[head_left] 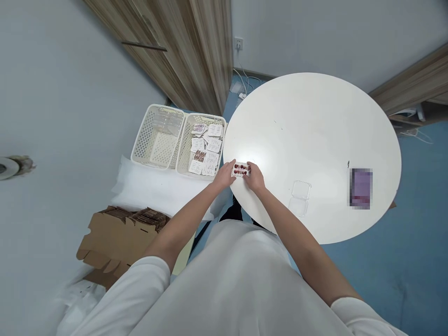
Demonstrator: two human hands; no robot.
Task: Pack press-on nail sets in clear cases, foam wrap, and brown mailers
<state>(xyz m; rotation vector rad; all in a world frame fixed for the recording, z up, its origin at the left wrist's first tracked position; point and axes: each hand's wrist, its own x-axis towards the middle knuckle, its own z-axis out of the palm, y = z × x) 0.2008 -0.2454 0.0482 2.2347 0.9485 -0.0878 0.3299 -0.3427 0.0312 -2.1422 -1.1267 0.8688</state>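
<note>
One small white card (241, 173), bearing two rows of red, brown and pale nail-shaped pieces, is at the near left edge of the round white worktop (315, 121). Both hands grasp it: the left hand (224, 175) has its left end and the right hand (255, 177) its right end, fingers bent in around the edges. Whether the card rests on the worktop or is slightly raised, I cannot tell. To the right of the right hand, well apart from it, a clear plastic case (301, 189) lies opened out flat. Farther right is a purple object (361, 186), too pixelated to identify.

Left of the worktop, two white baskets sit side by side. The right basket (182, 156) holds many printed cards (213, 144), some showing nail-shaped pieces; the left basket (163, 149) has clear plastic packaging (168, 120) at its far end. On their near side spreads white sheeting (157, 184), and nearer still stands brown cardboard (119, 240). Beyond the baskets rises a wood-grain cabinet (196, 56), with a wall socket (238, 43) to its right.
</note>
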